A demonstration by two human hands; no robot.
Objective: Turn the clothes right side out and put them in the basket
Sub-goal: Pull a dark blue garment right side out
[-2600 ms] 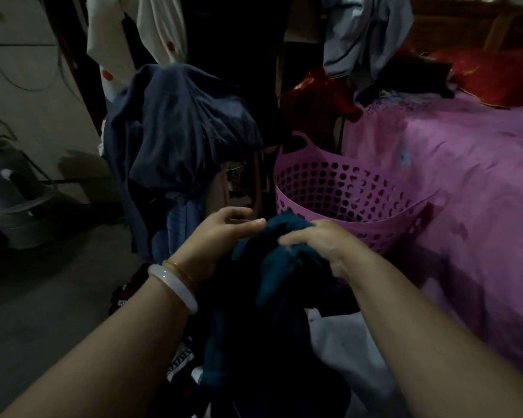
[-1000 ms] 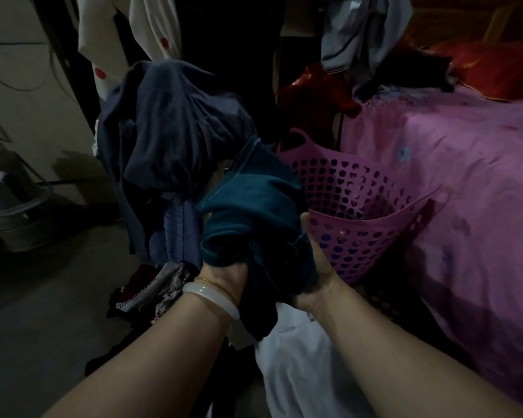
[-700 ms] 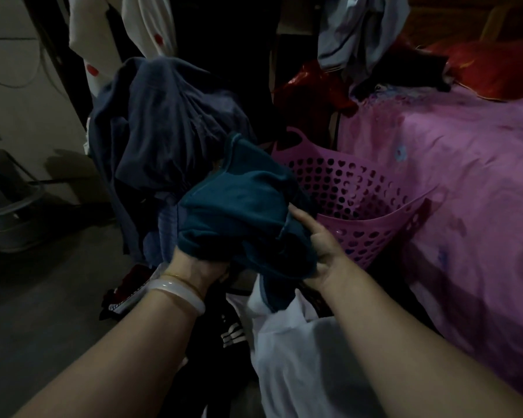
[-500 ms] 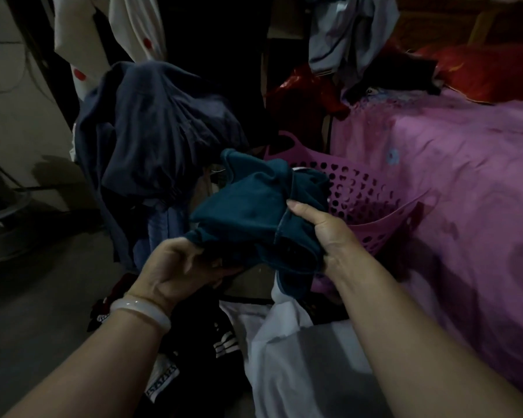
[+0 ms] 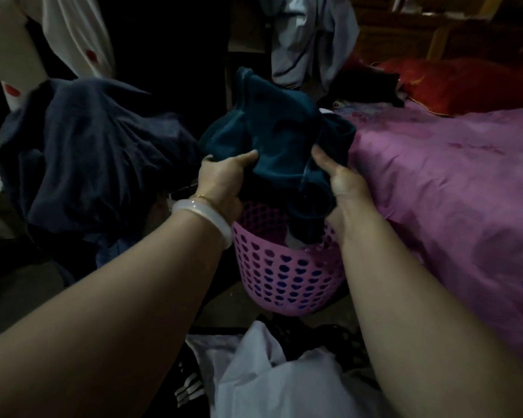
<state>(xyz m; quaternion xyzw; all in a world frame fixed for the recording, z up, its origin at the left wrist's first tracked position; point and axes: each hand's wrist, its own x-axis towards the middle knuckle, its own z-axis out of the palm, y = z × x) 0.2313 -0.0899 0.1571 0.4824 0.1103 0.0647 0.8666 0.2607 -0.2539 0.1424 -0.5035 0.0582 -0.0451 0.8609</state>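
Note:
A bunched teal garment (image 5: 272, 137) hangs right over the mouth of the pink perforated basket (image 5: 287, 279), its lower end dipping inside. My left hand (image 5: 224, 179), with a white bangle on the wrist, grips the garment's left side. My right hand (image 5: 341, 176) grips its right side. A little pale cloth shows inside the basket beneath the garment.
A heap of dark navy clothes (image 5: 91, 158) bulges at the left. White cloth (image 5: 278, 378) and a black striped garment (image 5: 187, 387) lie on the floor in front of the basket. A bed with a pink cover (image 5: 453, 188) runs along the right. More clothes hang behind.
Both hands carried the teal garment forward and to the right, from beside the basket to directly over its opening. The view moved closer to the basket.

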